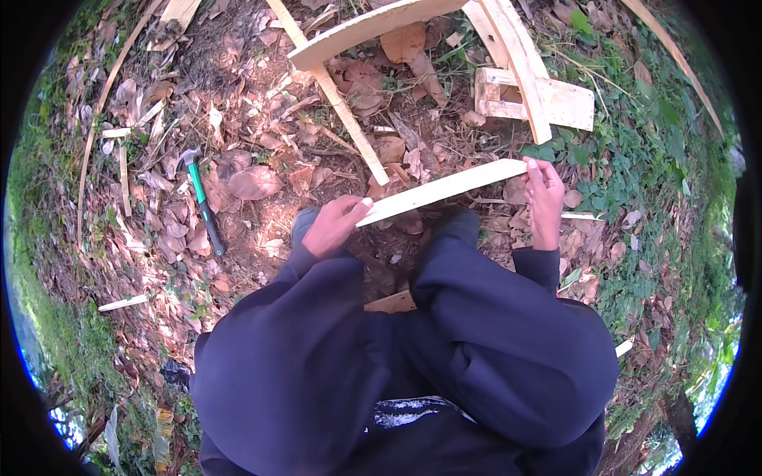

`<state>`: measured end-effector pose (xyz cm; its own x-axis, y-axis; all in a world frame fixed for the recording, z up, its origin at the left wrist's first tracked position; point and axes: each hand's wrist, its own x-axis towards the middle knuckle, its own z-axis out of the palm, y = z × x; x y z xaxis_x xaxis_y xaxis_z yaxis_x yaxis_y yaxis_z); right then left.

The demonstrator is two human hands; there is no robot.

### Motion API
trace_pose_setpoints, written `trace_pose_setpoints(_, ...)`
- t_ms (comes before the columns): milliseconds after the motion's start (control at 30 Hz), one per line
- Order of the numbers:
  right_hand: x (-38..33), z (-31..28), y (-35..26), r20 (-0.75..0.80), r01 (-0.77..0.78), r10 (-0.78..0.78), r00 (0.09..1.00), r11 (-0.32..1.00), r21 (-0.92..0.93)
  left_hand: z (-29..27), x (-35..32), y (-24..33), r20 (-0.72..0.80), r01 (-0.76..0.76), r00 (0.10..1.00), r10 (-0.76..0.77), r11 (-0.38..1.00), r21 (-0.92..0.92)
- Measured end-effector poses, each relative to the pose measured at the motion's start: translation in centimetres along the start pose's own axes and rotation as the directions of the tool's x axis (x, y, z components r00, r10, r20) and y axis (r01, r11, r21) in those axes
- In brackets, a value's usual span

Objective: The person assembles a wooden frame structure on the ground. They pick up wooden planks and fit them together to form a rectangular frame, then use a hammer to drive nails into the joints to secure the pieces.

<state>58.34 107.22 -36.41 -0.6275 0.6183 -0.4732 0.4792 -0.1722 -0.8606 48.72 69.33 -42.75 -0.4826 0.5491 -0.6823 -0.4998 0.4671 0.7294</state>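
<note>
A pale, flat wooden board (444, 189) spans the space between my hands, its right end cut at a slant and raised a little farther from me than the left. My left hand (333, 224) grips the left end, thumb on top. At the other end, my right hand (544, 198) pinches the tip between thumb and fingers. Just beyond the board, a long wooden strip (349, 111) runs away from me, with a wider plank (373, 33) lying across it. To the right of that are joined wooden pieces (533, 87) with a small block frame.
A hammer (205, 198) with a green and black handle lies on the leaf-covered ground at left. Short wood offcuts (124, 181) are scattered near it. A long thin strip (675, 59) lies at far right, among green plants (675, 190). My shoes (456, 228) are below the board.
</note>
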Motion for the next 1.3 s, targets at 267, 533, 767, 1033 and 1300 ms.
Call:
trace_pose_setpoints(267, 0.7, 0.5, 1.0, 0.024, 0.030, -0.033, 0.999, 0.991, 0.132, -0.2, 0.6, 0.0, 0.083, 0.016, 0.997, -0.012, 0.999, -0.046)
trace_pose_setpoints(533, 1.3, 0.4, -1.2, -0.050, 0.105, -0.096, 0.994, 0.967, 0.231, 0.8, 0.0, 2.8, 0.039, -0.121, 0.992, 0.120, 0.992, 0.031)
trace_pose_setpoints(767, 2.4, 1.1, 0.2, 0.022, 0.079, -0.088, 0.996, 0.960, 0.268, 1.7, -0.8, 5.5, 0.070, -0.146, 0.988, 0.136, 0.974, 0.174)
trace_pose_setpoints(1033, 2.2, 1.0, -1.5, -0.080, 0.122, -0.132, 0.988, 0.986, -0.115, 3.0, 0.3, 6.3, 0.114, -0.446, 0.878, 0.464, 0.710, 0.545)
trace_pose_setpoints(1300, 4.7, -0.6, -1.8, 0.049, 0.390, -0.388, 0.920, 0.919, -0.052, 2.5, -1.1, 7.3, 0.089, -0.429, 0.882, 0.462, 0.711, 0.557)
